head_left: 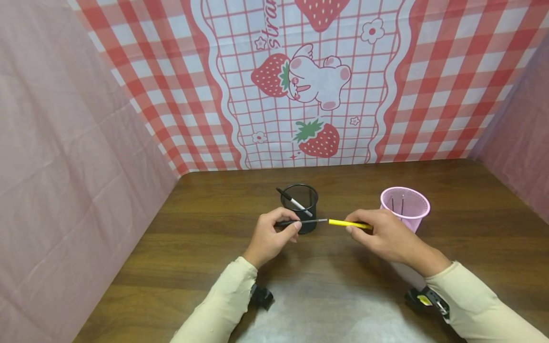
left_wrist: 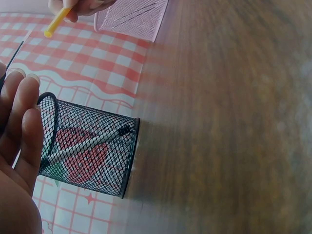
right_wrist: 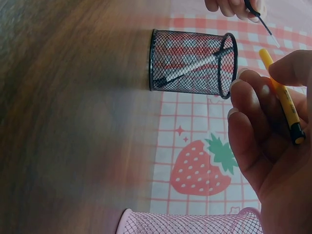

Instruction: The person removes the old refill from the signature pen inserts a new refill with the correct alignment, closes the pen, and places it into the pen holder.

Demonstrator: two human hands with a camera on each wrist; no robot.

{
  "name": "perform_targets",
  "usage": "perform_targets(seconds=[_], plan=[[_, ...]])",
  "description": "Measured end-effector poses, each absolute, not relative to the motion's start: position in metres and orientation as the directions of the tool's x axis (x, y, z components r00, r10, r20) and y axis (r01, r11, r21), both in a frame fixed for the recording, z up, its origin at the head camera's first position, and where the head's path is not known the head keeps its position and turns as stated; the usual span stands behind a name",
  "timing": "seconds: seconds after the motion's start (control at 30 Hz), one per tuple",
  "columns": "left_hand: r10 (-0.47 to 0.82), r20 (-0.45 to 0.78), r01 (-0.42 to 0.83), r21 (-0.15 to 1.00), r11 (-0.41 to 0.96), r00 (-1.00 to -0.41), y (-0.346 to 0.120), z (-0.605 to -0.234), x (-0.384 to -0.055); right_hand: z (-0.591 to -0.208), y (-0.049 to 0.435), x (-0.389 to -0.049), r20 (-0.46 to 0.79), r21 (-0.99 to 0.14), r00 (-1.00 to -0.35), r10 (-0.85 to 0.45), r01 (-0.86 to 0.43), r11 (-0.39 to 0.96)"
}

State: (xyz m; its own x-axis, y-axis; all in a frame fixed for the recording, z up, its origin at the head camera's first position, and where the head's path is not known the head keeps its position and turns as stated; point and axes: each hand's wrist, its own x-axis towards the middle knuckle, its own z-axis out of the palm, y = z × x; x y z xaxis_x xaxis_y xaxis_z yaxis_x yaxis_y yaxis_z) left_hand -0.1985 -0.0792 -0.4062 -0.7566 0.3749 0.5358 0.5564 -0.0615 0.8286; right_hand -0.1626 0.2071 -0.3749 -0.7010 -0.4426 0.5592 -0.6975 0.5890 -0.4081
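Observation:
My left hand pinches a slim tool with a black handle, a thin dark shaft and a pale tip; its exact kind I cannot tell. Between thumb and fingers, my right hand holds a narrow yellow tube; the right wrist view shows printing on its barrel and a black end. The tool's tip points at the tube's front end, a small gap apart, above the table. Behind the left hand stands a black mesh pen cup, with a black-and-white marker leaning inside.
A pink mesh cup stands behind the right hand, with two thin dark rods in it. Both cups are on the wooden table. A red-and-white strawberry cloth hangs at the back, and pink cloth covers the sides.

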Motion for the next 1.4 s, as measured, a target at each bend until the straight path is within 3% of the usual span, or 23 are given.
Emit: perform_targets(seconds=[0.63, 0.87, 1.4], plan=[[0.381, 0.489, 0.523, 0.852, -0.018, -0.784, -0.077, -0.401, -0.195, -0.376, 0.205, -0.163, 0.473, -0.413, -0.721, -0.506, -0.689, 0.596], [0.381, 0.497, 0.528, 0.849, -0.027, -0.78, -0.077, -0.381, -0.181, -0.376, 0.205, -0.163, 0.421, -0.327, -0.691, -0.587, -0.72, 0.612], [0.404, 0.504, 0.535, 0.844, -0.041, -0.764, -0.078, -0.405, -0.197, -0.379, 0.205, -0.162, 0.322, -0.276, -0.712, -0.624, -0.701, 0.658]])
